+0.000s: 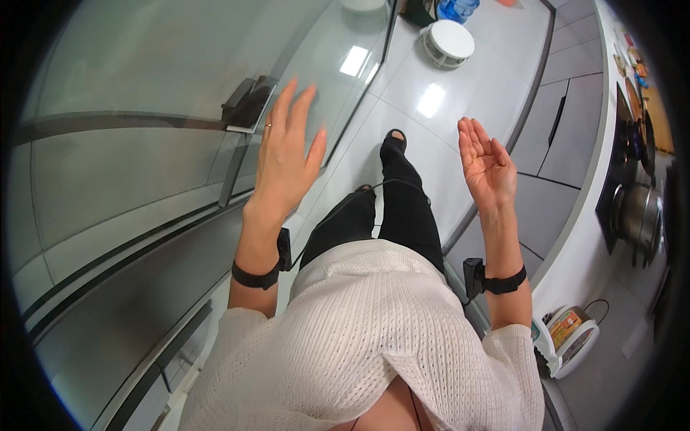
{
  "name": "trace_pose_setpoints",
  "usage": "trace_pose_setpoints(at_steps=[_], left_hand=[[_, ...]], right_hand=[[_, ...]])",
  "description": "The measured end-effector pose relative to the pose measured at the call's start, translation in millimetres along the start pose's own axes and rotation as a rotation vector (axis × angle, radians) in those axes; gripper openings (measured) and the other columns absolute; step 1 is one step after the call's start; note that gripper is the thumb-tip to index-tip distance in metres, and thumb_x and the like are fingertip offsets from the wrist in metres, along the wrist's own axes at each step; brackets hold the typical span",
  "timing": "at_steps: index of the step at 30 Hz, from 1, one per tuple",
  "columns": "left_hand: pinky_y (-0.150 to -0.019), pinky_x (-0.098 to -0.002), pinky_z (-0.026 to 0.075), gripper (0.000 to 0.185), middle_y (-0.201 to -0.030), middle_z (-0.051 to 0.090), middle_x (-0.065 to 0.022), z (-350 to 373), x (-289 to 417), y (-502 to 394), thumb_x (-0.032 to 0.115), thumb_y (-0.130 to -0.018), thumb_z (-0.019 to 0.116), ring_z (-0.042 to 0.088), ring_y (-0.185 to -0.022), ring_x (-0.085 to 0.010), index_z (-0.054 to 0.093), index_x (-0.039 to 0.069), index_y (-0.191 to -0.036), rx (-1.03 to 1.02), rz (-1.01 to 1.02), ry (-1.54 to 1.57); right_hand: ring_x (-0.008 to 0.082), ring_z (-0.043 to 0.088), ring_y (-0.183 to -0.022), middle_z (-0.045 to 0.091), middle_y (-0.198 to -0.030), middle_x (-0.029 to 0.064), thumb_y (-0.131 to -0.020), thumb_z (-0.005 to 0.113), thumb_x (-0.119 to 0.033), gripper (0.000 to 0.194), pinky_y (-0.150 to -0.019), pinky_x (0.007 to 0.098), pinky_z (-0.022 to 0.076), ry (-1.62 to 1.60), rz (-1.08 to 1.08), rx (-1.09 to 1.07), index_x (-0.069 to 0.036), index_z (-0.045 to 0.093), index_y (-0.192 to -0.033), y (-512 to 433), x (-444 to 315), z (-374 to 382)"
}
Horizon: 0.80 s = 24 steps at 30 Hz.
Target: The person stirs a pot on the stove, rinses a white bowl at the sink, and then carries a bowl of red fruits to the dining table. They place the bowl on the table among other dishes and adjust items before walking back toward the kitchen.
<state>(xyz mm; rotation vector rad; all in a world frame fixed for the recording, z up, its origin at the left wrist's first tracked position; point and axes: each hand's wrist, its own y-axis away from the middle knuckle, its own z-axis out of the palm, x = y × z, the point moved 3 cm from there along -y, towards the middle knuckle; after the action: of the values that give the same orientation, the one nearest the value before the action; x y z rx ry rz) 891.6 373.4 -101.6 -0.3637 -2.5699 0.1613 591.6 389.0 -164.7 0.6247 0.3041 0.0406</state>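
Observation:
My left hand (pixel 288 148) is raised with its back up, fingers spread and slightly blurred, holding nothing. It is nearest to a dark handle (pixel 245 105) on a framed glass door (pixel 161 59); whether they touch I cannot tell. My right hand (pixel 488 164) is palm up with the fingers lightly curved and nothing in it. It hangs over the tiled floor, beside grey cabinet fronts (pixel 566 124). Each forearm wears a black strap (pixel 504 281) with a small dark device (pixel 474 277).
A white round stool (pixel 452 40) stands ahead on the tiles, near a blue water bottle (pixel 457 9). On the right, a white counter (pixel 582 215) bears a black cooktop (pixel 620 156), a metal pot (pixel 639 215) and a white appliance (pixel 566 339). A black cable (pixel 345 202) crosses my legs.

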Motion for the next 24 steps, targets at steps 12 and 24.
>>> trace_pose_setpoints(at_steps=[12, 24], left_hand=[[-0.101, -0.0429, 0.038, 0.05, -0.143, 0.034, -0.019, -28.2, 12.4, 31.1, 0.018, -0.09, 0.057, 0.04, -0.127, -0.0373, 0.042, 0.005, -0.135, 0.065, -0.014, 0.106], [-0.101, -0.043, 0.039, 0.05, -0.143, 0.033, -0.0195, 14.5, 24.9, -7.8, 0.015, -0.089, 0.057, 0.039, -0.128, -0.038, 0.041, 0.005, -0.135, -0.113, 0.0, 0.093]], right_hand=[[0.041, 0.04, -0.127, 0.039, -0.134, 0.0326, -0.097, 0.025, -0.012, 0.044, -0.108, 0.0437, 0.0395, 0.056, -0.071, -0.155, 0.018, 0.034, -0.128, 35.1, -0.8, 41.2], [0.0411, 0.04, -0.128, 0.039, -0.135, 0.0326, -0.097, 0.026, -0.012, 0.044, -0.107, 0.0443, 0.0391, -0.074, -0.052, -0.053, 0.018, 0.035, -0.129, 15.7, -33.5, -3.9]])
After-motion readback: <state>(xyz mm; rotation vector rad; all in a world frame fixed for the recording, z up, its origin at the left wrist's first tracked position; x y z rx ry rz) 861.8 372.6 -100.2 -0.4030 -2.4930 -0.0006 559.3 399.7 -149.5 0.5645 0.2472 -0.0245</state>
